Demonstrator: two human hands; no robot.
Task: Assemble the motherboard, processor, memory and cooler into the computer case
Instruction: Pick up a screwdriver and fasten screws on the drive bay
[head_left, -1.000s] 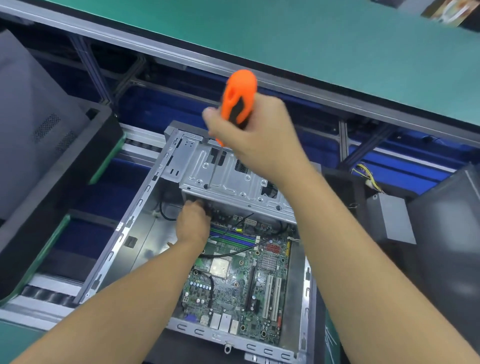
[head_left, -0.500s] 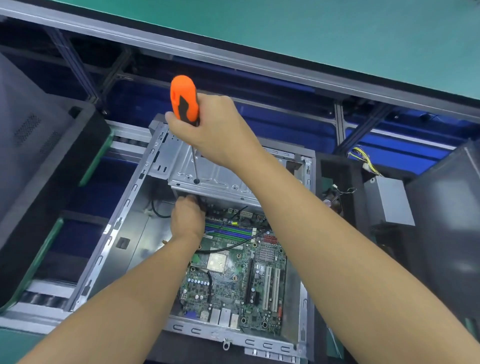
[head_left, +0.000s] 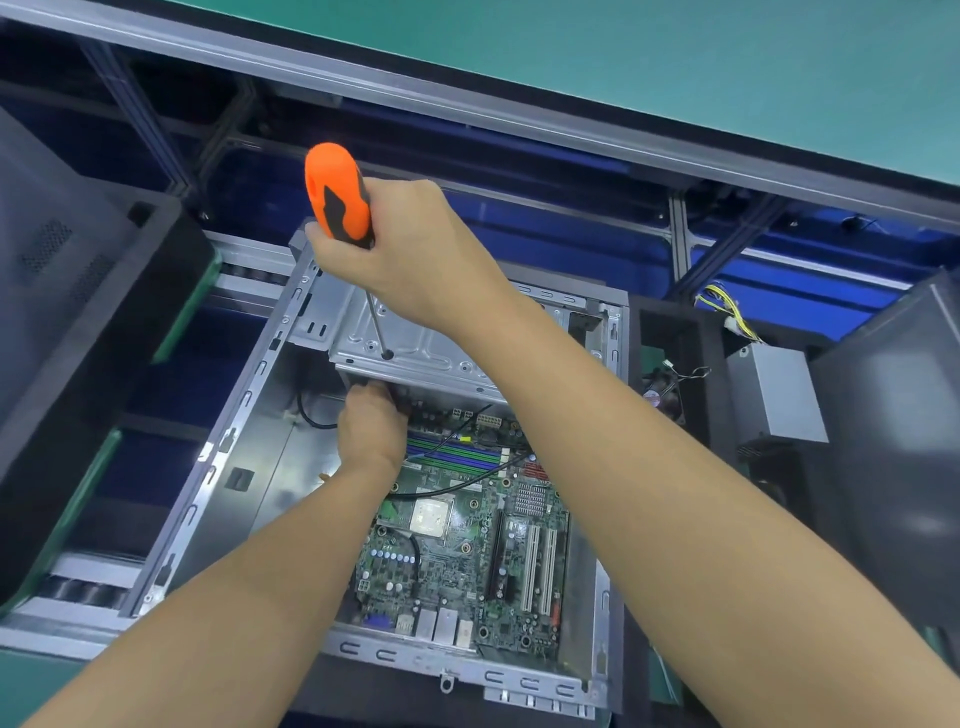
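Observation:
An open grey computer case (head_left: 208, 467) lies flat in the middle of the view. A green motherboard (head_left: 467, 561) lies inside it, with a square silver processor (head_left: 430, 517) in its socket and empty memory slots (head_left: 452, 454) above. My right hand (head_left: 410, 254) grips an orange-and-black screwdriver (head_left: 337, 195), whose tip stands on the silver drive cage (head_left: 431, 353). My left hand (head_left: 371, 426) reaches under the cage's front edge with its fingers curled and hidden; whether they hold anything I cannot tell.
A black bin (head_left: 88, 364) stands at the left on a roller conveyor (head_left: 83, 571). To the right sit a grey power supply (head_left: 774, 395) with yellow wires and a dark case panel (head_left: 893, 441). A green bench top (head_left: 623, 62) runs along the back.
The screwdriver has tilted from leaning right to leaning left, and my right hand has swung left above the drive cage. My left hand stays at the cage's front edge.

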